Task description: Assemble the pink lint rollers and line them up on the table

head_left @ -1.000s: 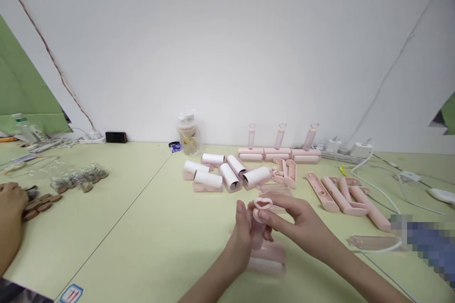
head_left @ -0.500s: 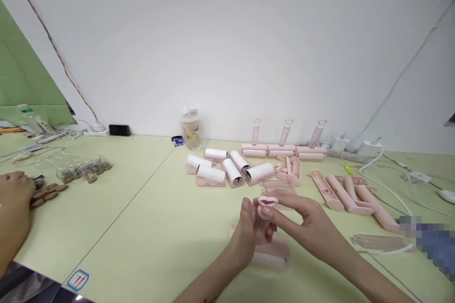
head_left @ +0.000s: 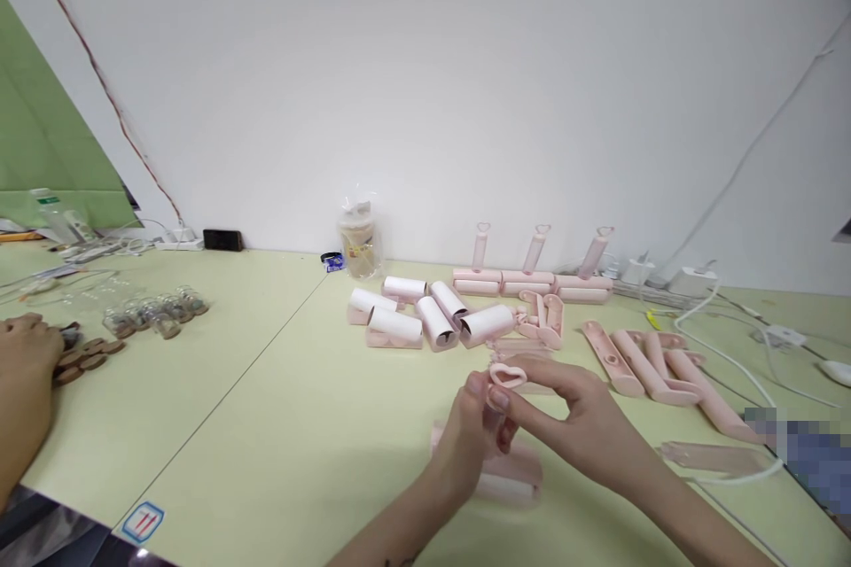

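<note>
Both hands meet on a lint roller handle, a translucent pink tube topped by a pink heart-shaped loop (head_left: pixel 507 376). My left hand (head_left: pixel 458 438) is closed round the tube, which its fingers mostly cover. With thumb and fingers, my right hand (head_left: pixel 565 416) pinches the handle just under the heart loop. On the table below them lies a pink lint roller head (head_left: pixel 509 474) with a white roll, partly hidden by my left hand. Behind my hands are some clear pink pieces (head_left: pixel 522 347), partly covered.
Several white rolls in pink holders (head_left: pixel 395 325) lie mid-table. Three lint rollers with upright handles (head_left: pixel 480 248) line the wall. Pink casings (head_left: pixel 612 359) and white cables (head_left: pixel 724 345) are at right. At left, another person's hand (head_left: pixel 27 372) is near brown discs (head_left: pixel 86 359) and small glass domes (head_left: pixel 156 314).
The heart loop has tipped a little and moved slightly right. My left thumb has come in closer to it. Both hands keep their hold on the handle.
</note>
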### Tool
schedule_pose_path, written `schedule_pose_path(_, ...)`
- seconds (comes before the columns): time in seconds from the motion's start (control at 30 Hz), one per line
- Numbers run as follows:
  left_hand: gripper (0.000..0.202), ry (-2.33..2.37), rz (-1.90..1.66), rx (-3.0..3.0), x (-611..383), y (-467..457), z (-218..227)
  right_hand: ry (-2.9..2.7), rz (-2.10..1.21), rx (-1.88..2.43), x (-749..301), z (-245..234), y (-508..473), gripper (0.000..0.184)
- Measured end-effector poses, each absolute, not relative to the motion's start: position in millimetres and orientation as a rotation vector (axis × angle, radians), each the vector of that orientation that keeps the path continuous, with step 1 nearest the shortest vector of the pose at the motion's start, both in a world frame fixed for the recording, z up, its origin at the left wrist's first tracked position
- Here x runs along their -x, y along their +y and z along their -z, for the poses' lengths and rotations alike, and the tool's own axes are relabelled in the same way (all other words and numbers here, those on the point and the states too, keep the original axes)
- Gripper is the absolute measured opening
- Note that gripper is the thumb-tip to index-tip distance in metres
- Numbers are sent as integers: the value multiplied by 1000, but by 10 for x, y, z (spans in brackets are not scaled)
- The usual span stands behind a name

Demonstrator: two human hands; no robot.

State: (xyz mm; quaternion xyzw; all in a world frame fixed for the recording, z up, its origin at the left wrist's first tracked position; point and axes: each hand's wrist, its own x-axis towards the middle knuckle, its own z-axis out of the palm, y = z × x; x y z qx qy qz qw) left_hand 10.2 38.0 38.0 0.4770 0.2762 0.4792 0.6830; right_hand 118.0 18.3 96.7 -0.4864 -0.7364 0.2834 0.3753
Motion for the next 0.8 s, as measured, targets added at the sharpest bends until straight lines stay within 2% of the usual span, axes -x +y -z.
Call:
schedule_pose_path(0.13, 48, 762, -1051, -1058, -135, 333, -492, -1848, -762, 1271, -1172, -946, 172, 15)
schedule_pose_path(0.3, 37, 829, -1143, -845, -200, 308, -518, -1809, -949, 1113, -1154, -832, 192, 12)
schedule_pose_path(0.53, 21, 851, -1195, -725, -222, 308, -537, -1807, -1042, 988, -1080, -727, 158, 24)
schedule_pose_path(0.8, 17, 806, -1231, -825, -196, 280, -552, -1883, -855, 910, -1095, -721, 170, 16)
